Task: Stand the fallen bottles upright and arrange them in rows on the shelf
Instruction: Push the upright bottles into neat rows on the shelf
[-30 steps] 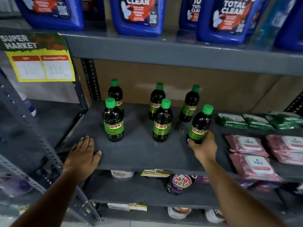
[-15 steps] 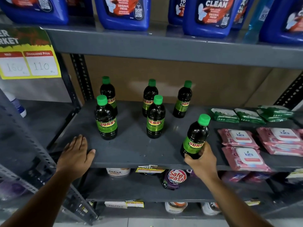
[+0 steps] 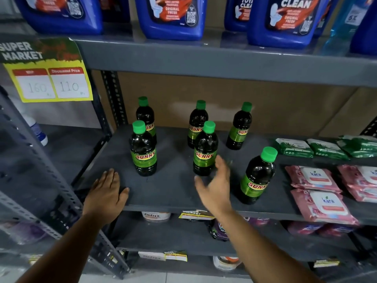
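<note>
The left hand (image 3: 105, 194) is laid flat, palm down, at the front edge of the grey shelf (image 3: 175, 193), fingers together and holding nothing. The right hand (image 3: 215, 185) is raised just above the shelf front, fingers spread and empty, blurred in part. Between the two hands a bare strip of shelf is left open along the front edge.

Just right of the right hand, the front-right bottle (image 3: 257, 176) is seen upright, slightly tilted in the wide view, close to the shelf lip and apart from the hand. Immediately to its right, the pink wipe packs (image 3: 322, 193) are stacked, leaving little room on that side.

Farther in, the front-middle bottle (image 3: 205, 149) is stood just beyond the right fingertips, and the front-left bottle (image 3: 143, 149) is stood beyond the left hand, with open shelf between them. Behind these, three back bottles (image 3: 196, 124) are lined up near the brown backboard. Green packs (image 3: 293, 148) are laid at the far right. Above, blue jugs (image 3: 173, 17) are ranged on the upper shelf, and a yellow price sign (image 3: 48, 78) hangs at left.

Half a second earlier the front-right bottle was clasped at its base by the right hand; it is now released, and the hand has been moved leftward.
</note>
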### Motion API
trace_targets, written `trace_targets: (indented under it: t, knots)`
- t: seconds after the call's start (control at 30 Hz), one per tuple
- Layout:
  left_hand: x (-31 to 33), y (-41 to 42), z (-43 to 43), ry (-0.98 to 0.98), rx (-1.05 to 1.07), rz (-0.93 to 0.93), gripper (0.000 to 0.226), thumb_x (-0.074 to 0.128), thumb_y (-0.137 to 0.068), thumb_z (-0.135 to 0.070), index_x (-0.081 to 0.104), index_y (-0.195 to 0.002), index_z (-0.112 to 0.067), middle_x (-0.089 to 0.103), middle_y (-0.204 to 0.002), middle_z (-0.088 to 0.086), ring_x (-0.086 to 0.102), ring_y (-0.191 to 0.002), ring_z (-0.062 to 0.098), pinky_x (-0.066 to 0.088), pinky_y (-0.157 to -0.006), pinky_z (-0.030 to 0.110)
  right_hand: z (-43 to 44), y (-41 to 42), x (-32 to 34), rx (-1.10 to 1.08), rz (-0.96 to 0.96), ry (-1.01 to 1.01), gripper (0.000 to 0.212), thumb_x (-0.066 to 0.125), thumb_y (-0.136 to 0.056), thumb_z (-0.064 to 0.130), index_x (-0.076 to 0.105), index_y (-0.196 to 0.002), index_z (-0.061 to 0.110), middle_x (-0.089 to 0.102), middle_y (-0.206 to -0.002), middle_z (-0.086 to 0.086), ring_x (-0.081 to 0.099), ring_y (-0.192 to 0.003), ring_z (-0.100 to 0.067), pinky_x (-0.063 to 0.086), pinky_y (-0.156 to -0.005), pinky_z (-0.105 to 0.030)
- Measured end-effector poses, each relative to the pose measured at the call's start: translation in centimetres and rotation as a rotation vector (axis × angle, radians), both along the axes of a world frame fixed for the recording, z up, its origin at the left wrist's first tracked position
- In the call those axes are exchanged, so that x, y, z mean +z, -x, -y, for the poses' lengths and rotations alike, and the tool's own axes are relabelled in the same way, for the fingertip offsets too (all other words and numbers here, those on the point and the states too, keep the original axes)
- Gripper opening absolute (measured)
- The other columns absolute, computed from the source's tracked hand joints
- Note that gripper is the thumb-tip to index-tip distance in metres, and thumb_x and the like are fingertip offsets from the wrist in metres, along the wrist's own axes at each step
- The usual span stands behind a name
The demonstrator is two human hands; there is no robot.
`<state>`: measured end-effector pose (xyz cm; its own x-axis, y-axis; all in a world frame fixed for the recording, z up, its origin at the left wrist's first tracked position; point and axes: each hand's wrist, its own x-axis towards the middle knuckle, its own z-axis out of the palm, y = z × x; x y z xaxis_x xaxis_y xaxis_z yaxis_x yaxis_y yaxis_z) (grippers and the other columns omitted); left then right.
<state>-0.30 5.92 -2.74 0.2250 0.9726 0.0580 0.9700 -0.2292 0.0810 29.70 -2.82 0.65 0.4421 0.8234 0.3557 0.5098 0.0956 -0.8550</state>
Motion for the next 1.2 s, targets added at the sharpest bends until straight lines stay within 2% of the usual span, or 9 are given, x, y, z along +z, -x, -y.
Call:
trace_targets:
  t: [0.07, 0.23, 0.33, 0.77, 0.9, 1.0, 1.07, 1.13, 1.2]
  knots:
    - [-0.2, 0.2, 0.0, -0.001, -0.006, 0.003, 0.088, 0.003, -0.081, -0.061, 0.016, -0.147, -0.004, 0.014, -0.158, 0.014, 0.011, -0.145, 0.025, 0.011, -0.117, 0.04, -3.6, -1.1, 0.7, -0.012, -0.101, 0.076, 0.08, 0.08, -0.065, 0.014, 0.039, -0.132, 0.023, 0.054, -0.127, 0.0, 0.052, -0.12, -0.016, 0.041, -0.107, -0.039]
    - [0.1, 0.1, 0.1, -0.006, -0.01, 0.026, 0.088, 0.005, -0.081, -0.061, 0.018, -0.146, -0.004, 0.017, -0.157, 0.014, 0.013, -0.145, 0.026, 0.012, -0.117, 0.04, -5.8, -3.2, 0.6, 0.049, -0.108, 0.263, 0.067, 0.088, -0.064, 0.014, 0.045, -0.116, 0.017, 0.061, -0.108, 0.001, 0.06, -0.1, -0.018, 0.045, -0.081, -0.029]
    - [0.3, 0.0, 0.1, -0.018, -0.01, 0.027, 0.088, 0.008, -0.08, -0.06, 0.021, -0.146, -0.003, 0.021, -0.156, 0.016, 0.017, -0.144, 0.027, 0.015, -0.116, 0.041, -5.4, -3.4, -0.1, 0.066, -0.096, 0.294, 0.066, 0.089, -0.061, 0.017, 0.05, -0.114, 0.017, 0.066, -0.107, -0.001, 0.064, -0.098, -0.019, 0.05, -0.081, -0.033]
    - [0.4, -0.1, 0.4, -0.001, -0.011, -0.001, 0.083, 0.011, -0.083, -0.058, 0.016, -0.146, -0.003, 0.015, -0.158, 0.015, 0.01, -0.145, 0.026, 0.01, -0.117, 0.04, 0.0, -1.3, -0.7, 0.172, -0.075, 0.289, 0.071, 0.089, -0.06, 0.02, 0.049, -0.119, 0.024, 0.067, -0.104, 0.007, 0.063, -0.092, 0.0, 0.047, -0.072, -0.011]
    - [0.4, -0.1, 0.3, 0.001, -0.01, -0.005, 0.082, 0.011, -0.084, -0.057, 0.014, -0.146, -0.003, 0.013, -0.158, 0.015, 0.009, -0.145, 0.026, 0.009, -0.117, 0.04, 0.2, -1.4, -0.4, 0.201, -0.059, 0.292, 0.081, 0.089, -0.061, 0.025, 0.043, -0.128, 0.024, 0.064, -0.11, 0.009, 0.063, -0.103, -0.008, 0.049, -0.08, -0.016]
    - [0.6, -0.2, 0.4, 0.04, -0.012, -0.021, 0.083, 0.008, -0.083, -0.058, 0.009, -0.147, -0.005, 0.007, -0.159, 0.013, 0.003, -0.146, 0.024, 0.005, -0.117, 0.038, 1.9, -0.6, -0.6, 0.055, 0.019, 0.136, 0.104, 0.085, -0.059, 0.046, 0.028, -0.143, 0.022, 0.046, -0.135, 0.001, 0.047, -0.125, -0.013, 0.038, -0.102, -0.024]
    - [0.8, -0.1, 0.2, 0.04, -0.025, -0.036, 0.083, 0.006, -0.084, -0.059, 0.009, -0.148, -0.006, 0.006, -0.159, 0.012, 0.003, -0.146, 0.024, 0.007, -0.117, 0.037, 3.9, 0.9, -0.9, -0.072, 0.213, -0.124, 0.088, 0.072, -0.068, 0.059, 0.036, -0.134, 0.015, 0.037, -0.133, -0.004, 0.041, -0.124, -0.024, 0.033, -0.106, -0.03]
    - [1.1, 0.4, -0.2, 0.045, -0.061, -0.077, 0.081, 0.007, -0.086, -0.06, 0.009, -0.148, -0.008, 0.005, -0.16, 0.011, 0.003, -0.146, 0.022, 0.009, -0.117, 0.037, 5.3, 2.7, -1.2, 0.097, 0.354, -0.263, 0.062, 0.067, -0.077, 0.053, 0.047, -0.125, 0.019, 0.04, -0.125, -0.001, 0.046, -0.117, -0.022, 0.04, -0.101, -0.033]
    - [1.1, 1.3, -0.8, 0.051, -0.119, -0.082, 0.085, 0.001, -0.083, -0.064, 0.01, -0.148, -0.009, 0.006, -0.16, 0.009, 0.003, -0.146, 0.021, 0.008, -0.117, 0.036, 5.5, 4.9, -1.1, 0.359, 0.442, -0.234, 0.051, 0.071, -0.08, 0.04, 0.051, -0.124, 0.022, 0.047, -0.123, 0.001, 0.05, -0.116, -0.017, 0.044, -0.098, -0.033]
